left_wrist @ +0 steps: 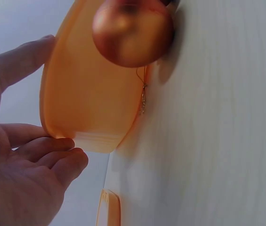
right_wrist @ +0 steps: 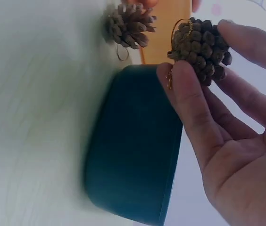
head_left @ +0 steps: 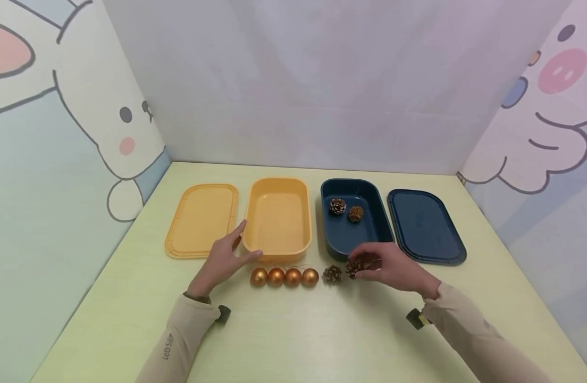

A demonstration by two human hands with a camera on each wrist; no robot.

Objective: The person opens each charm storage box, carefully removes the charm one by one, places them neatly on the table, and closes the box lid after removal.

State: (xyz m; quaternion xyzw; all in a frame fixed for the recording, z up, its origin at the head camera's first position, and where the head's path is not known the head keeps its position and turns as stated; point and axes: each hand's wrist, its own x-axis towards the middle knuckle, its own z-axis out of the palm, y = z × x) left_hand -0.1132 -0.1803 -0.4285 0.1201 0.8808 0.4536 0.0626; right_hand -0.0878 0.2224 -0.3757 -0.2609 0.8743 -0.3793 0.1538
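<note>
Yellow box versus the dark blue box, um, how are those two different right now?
Contents: the dark blue box holds two pinecones, while the yellow box has none.
Contact: the left hand touches the yellow box, not the dark blue box.
Lids: the yellow lid lies left of the yellow box, the blue lid right of the dark blue box.
Shared: both are open, with rounded corners.

L grip (head_left: 220, 266) spread, thumb apart — R grip (head_left: 394, 266) pinching, both arms (head_left: 475, 332) fwd.
</note>
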